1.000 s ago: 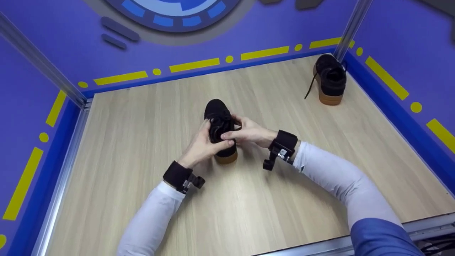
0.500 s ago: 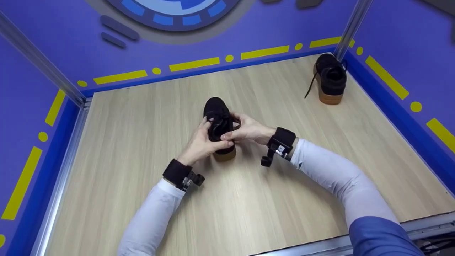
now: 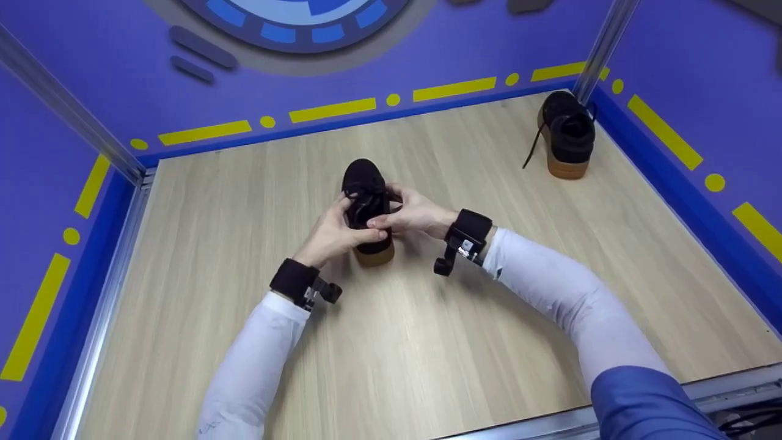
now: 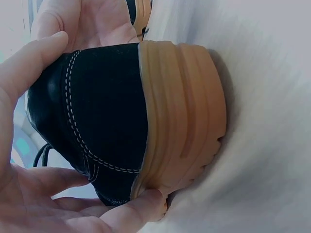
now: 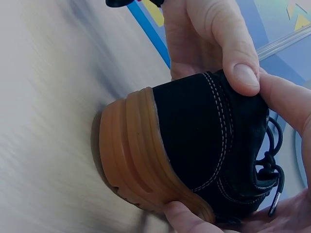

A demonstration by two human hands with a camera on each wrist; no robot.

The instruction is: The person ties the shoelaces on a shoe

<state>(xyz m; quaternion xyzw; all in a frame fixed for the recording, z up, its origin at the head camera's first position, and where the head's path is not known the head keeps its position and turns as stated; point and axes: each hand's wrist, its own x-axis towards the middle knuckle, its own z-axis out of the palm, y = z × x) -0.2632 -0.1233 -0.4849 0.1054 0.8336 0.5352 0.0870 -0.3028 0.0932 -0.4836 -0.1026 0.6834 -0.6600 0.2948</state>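
A black lace-up shoe [image 3: 361, 173] with a tan sole [image 4: 184, 97] stands near the middle of the wooden tabletop, toe pointing away from me. My left hand [image 3: 328, 233] grips its left side, thumb over the heel collar and fingertips along the upper and the sole edge. From the right, my right hand [image 3: 416, 212] holds the other side. Its thumb [image 5: 286, 99] also lies on the collar, meeting the left thumb. Tied laces [image 5: 270, 162] show over the tongue in the right wrist view. The shoe's inside is mostly hidden by my hands.
A matching black shoe [image 3: 567, 137] stands in the far right corner, toe away, one lace [image 3: 534, 145] trailing onto the tabletop [image 3: 244, 244]. Blue-purple panels [image 3: 342, 91] with yellow marks enclose the back and both sides. A metal rail [image 3: 550, 423] runs along the front edge.
Both hands have moved the shoe slightly left and away from me, keeping their grip on it. The shoe in the corner has stayed in place.
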